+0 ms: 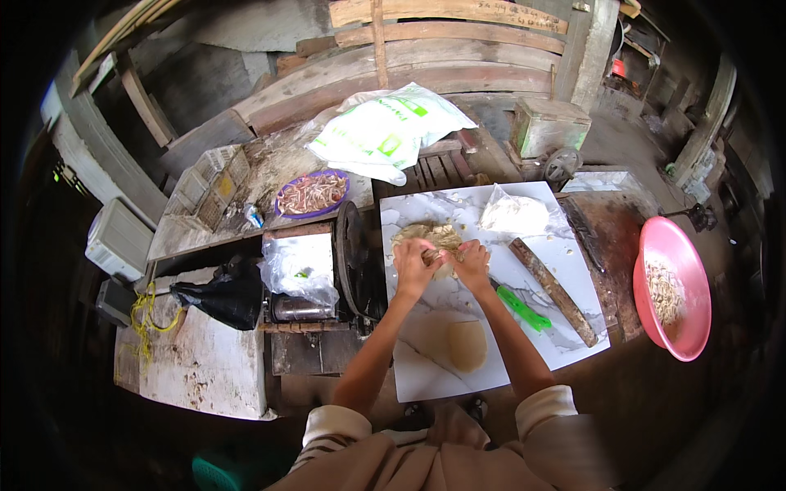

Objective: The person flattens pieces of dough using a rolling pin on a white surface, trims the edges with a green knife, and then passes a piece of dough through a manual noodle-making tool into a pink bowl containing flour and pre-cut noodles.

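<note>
Both hands work at a lump of pale dough (440,235) on the far left part of a white marble-patterned board (426,380). My left hand (413,268) has its fingers curled into the near edge of the dough. Close beside it, my right hand (472,266) grips the dough with bent fingers. Nearer to me, between my forearms, lies a flat rounded sheet of dough (467,344). To the right of my right forearm are a bright green plastic tool (524,308), its exact kind unclear, and a long wooden stick (554,291). A clear bag of white powder (516,214) lies behind the stick.
Left of the board stands a roller machine (304,307) with a dark wheel (352,258). Beyond are a purple-rimmed basket of pale strips (313,194) and a large white sack (389,131). A pink basin (692,286) stands at the right; a black bag (225,295) lies left.
</note>
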A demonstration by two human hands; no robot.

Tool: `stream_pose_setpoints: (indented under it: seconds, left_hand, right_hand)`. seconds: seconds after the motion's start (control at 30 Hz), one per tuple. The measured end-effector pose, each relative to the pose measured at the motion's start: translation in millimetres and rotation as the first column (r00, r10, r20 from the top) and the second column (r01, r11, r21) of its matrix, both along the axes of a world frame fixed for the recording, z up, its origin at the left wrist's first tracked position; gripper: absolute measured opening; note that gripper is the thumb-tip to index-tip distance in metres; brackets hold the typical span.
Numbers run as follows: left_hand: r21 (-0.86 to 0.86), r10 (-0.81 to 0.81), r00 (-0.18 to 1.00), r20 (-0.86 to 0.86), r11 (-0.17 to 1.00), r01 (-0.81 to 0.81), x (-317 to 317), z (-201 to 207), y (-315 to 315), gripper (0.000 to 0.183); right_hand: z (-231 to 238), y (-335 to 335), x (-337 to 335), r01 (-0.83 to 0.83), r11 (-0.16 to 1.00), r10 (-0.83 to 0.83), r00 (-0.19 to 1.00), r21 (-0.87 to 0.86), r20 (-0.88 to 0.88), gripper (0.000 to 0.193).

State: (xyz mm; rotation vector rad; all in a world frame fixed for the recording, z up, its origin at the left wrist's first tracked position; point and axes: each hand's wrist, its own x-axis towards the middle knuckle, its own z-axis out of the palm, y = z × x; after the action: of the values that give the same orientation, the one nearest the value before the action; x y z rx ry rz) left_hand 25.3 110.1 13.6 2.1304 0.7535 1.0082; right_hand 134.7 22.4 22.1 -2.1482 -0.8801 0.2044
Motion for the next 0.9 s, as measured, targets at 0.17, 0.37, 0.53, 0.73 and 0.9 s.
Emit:
stream_pose_setpoints:
  seconds: [0.17, 0.37, 0.53, 0.73, 0.9]
  left_hand:
    - [-0.282, 0.056, 0.993, -0.100, 0.956, -0.082, 4.4, -17.8, 19.4, 0.070]
    - [0.013, 0.208, 0.978, 0.008, 0.978, -0.208, -8.3, -18.0, -13.1, 0.052]
    - [-0.006, -0.285, 0.955, 0.076, 0.958, 0.287, -35.4, -24.8, -58.1, 0.035]
    - [-0.050, -0.570, 0.819, 0.070, 0.818, 0.573, -32.6, -8.6, -92.8, 0.030]
    - [-0.228, -0.613, 0.790, -0.014, 0.771, 0.595, -44.0, 2.7, -95.9, 0.032]
  right_hand:
    - [-10.1, 6.3, 1.8, 0.191, 0.979, -0.197, 0.976, -0.073, -0.090, 0.070]
    - [-19.4, -46.2, 8.2, 0.208, 0.973, -0.227, 0.947, 0.104, 0.227, 0.045]
    - [-20.3, -125.6, 7.0, 0.178, 0.973, -0.056, 0.802, -0.149, 0.594, 0.046]
    - [-18.4, -152.6, 3.7, 0.090, 0.953, 0.073, 0.859, -0.289, 0.507, 0.036]
    - [15.9, -169.2, -46.2, 0.044, 0.967, 0.009, 0.979, -0.251, 0.205, 0.046]
